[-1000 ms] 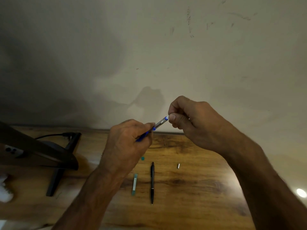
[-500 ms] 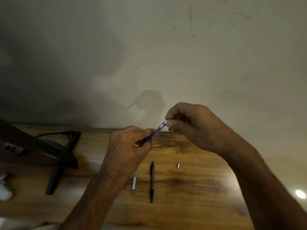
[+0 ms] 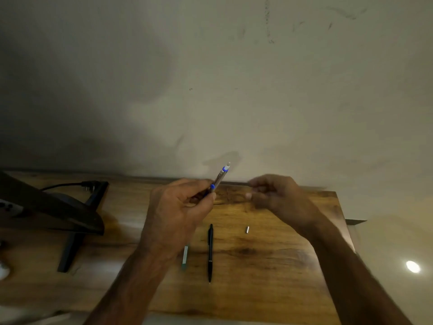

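Pen stays gripped by left hand; right hand has drawn away, grip blurred beyond telling.

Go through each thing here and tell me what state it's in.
blue pencil, held tilted upward, white end bare
left hand, grips the blue pencil
right hand, apart from the pencil, blurred, grip unclear
black pen, lying flat on the table
metal piece, lying loose on table
green tube, lying flat beside the pen

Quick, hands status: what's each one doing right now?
Left hand: grips the blue pen.
Right hand: apart from the pen, fingers curled, blurred; cannot tell if it holds anything.
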